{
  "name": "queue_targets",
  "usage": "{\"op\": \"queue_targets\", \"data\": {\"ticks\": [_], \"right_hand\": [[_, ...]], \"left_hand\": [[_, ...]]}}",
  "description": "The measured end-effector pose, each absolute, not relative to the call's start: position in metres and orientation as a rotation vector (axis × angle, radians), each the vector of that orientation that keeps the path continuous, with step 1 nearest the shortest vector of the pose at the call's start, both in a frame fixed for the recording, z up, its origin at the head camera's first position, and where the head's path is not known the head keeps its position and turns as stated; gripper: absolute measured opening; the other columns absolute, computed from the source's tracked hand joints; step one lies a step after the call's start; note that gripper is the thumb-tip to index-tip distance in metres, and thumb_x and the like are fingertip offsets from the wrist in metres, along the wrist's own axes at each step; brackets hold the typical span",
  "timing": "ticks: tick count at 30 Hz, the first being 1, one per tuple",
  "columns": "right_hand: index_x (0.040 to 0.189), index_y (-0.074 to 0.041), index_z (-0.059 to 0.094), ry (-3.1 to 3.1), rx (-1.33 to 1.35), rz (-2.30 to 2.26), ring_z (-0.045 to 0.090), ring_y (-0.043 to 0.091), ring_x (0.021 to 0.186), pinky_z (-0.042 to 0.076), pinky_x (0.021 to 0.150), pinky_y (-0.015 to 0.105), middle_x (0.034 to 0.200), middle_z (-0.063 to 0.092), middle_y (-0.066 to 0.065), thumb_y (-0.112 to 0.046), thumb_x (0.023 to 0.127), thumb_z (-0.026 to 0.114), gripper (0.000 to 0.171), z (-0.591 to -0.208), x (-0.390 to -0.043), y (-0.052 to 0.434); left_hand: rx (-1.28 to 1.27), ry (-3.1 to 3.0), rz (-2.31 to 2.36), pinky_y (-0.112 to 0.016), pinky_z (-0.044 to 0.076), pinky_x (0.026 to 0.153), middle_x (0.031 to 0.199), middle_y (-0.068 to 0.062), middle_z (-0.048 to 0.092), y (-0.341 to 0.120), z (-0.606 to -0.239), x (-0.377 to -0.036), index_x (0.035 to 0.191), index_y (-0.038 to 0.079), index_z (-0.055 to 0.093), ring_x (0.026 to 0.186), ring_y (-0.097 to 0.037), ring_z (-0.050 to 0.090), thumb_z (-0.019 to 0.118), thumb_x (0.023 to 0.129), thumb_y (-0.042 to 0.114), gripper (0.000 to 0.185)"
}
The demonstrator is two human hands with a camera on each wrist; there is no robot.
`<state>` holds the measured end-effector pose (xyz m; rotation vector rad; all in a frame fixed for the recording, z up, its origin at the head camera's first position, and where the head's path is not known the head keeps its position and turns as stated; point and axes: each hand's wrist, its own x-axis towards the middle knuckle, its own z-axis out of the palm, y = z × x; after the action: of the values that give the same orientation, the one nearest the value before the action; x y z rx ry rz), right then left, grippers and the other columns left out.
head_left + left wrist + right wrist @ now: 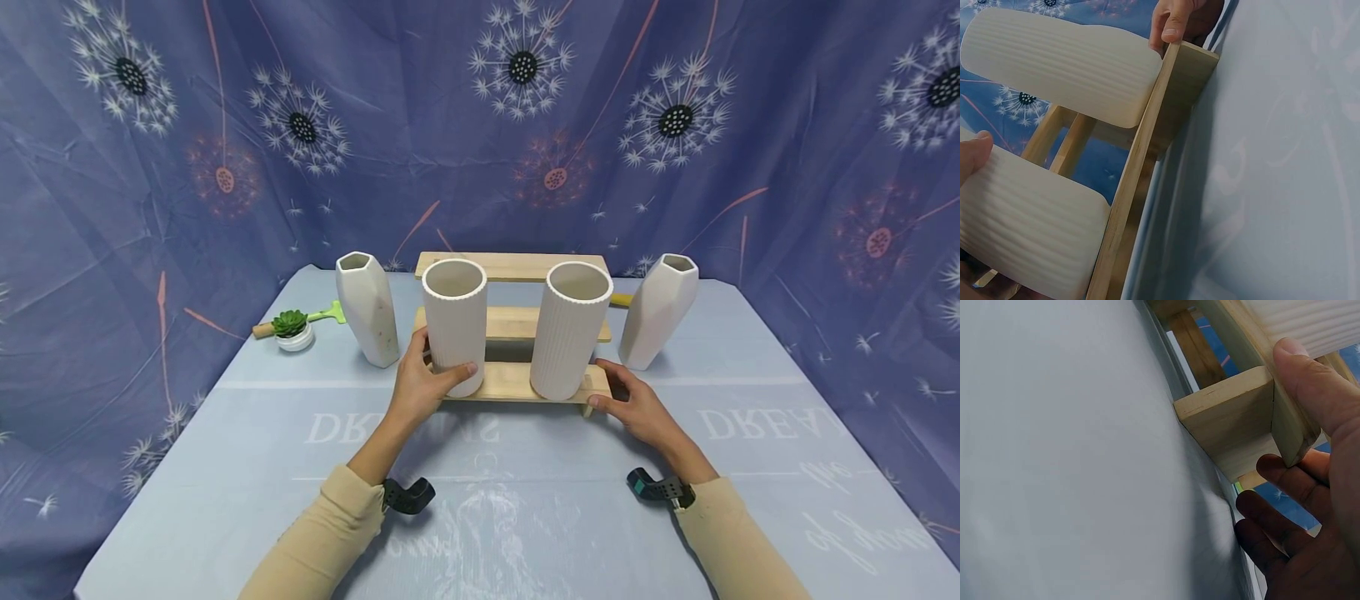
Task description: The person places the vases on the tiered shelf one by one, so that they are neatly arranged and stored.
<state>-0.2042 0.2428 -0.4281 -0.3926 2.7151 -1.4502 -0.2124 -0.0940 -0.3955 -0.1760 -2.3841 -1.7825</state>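
Two tall white ribbed vases stand side by side on the lowest step of a tiered wooden stand (510, 382). Around the left ribbed vase (455, 321) curls my left hand (423, 385), its thumb lying across the front; the vase hides some of its fingers. My right hand (637, 408) grips the right end of the lowest step, beside the right ribbed vase (570, 333) and apart from it. From the right wrist view, the thumb (1313, 381) presses the board's face while a fingertip meets its end from below.
White faceted vases flank the stand, one at left (367, 308) and one at right (660, 312). Farther left sit a small potted succulent (292, 332) and a green-headed tool (327, 313) with a wooden handle. Something yellow (621, 299) shows behind the stand. A patterned blue curtain (420, 125) hangs behind the table.
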Motion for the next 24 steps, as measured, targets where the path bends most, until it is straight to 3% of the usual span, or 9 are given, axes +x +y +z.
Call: {"op": "queue_targets", "data": {"ticks": [6,14,21,24], "right_hand": [[0.142,0.001,0.035,2.712,-0.391,-1.452,0.053,0.037,0.118,0.046,0.093,0.037,0.133,0.051,0.024,-0.023,0.088,0.067,0.068,-0.4269,-0.2032,0.2422],[0.142,0.002,0.035,2.707,-0.383,-1.459,0.053,0.038,0.117,0.043,0.096,0.050,0.132,0.050,0.025,-0.022,0.088,0.067,0.068,-0.4257,-0.2024,0.2410],[0.142,0.001,0.035,2.713,-0.389,-1.444,0.053,0.036,0.117,0.045,0.095,0.044,0.132,0.051,0.025,-0.023,0.088,0.067,0.068,-0.4267,-0.2030,0.2418],[0.142,0.001,0.035,2.712,-0.383,-1.448,0.052,0.038,0.118,0.043,0.096,0.048,0.133,0.050,0.025,-0.023,0.088,0.067,0.068,-0.4261,-0.2032,0.2416]], "left_hand": [[-0.186,-2.387,-1.793,-0.051,0.038,0.105,0.134,-0.006,0.048,-0.0940,-0.3964,-0.2128,0.140,0.021,0.036,0.126,-0.027,0.046,0.081,0.073,0.032,0.082],[-0.202,-2.406,-1.793,-0.051,0.037,0.105,0.136,-0.007,0.045,-0.0945,-0.3979,-0.2133,0.142,0.019,0.032,0.127,-0.028,0.045,0.079,0.075,0.032,0.083],[-0.204,-2.405,-1.804,-0.050,0.037,0.107,0.136,-0.007,0.044,-0.0970,-0.3954,-0.2096,0.143,0.022,0.030,0.128,-0.027,0.043,0.079,0.075,0.033,0.084],[-0.209,-2.394,-1.820,-0.047,0.036,0.108,0.136,-0.006,0.043,-0.0999,-0.3933,-0.2064,0.143,0.025,0.030,0.128,-0.026,0.043,0.080,0.074,0.033,0.085]]}}
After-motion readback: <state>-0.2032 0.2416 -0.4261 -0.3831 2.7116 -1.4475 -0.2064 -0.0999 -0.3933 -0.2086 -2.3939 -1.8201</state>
